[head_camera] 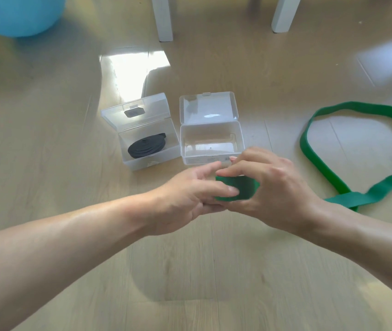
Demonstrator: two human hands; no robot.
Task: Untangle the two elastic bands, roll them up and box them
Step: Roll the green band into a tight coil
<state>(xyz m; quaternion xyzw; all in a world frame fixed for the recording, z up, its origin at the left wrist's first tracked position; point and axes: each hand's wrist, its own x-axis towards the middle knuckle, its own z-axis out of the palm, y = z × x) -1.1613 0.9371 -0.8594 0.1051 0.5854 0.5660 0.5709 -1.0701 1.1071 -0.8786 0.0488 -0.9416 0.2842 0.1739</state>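
At centre, left hand (pixel 185 197) and right hand (pixel 269 187) pinch a rolled green band (pixel 240 187), apparently tight; its tail loops toward three o'clock. Black band (pixel 146 146) fills the eleven-o'clock box (pixel 152 160).

I read this as home interior, work done at floor level. Pale wood-look plank floor (pixel 46 139) with sunlight patch (pixel 132 68). White furniture legs (pixel 163 17) stand at top. Big blue ball (pixel 18 13), gym type, sits in far left corner.
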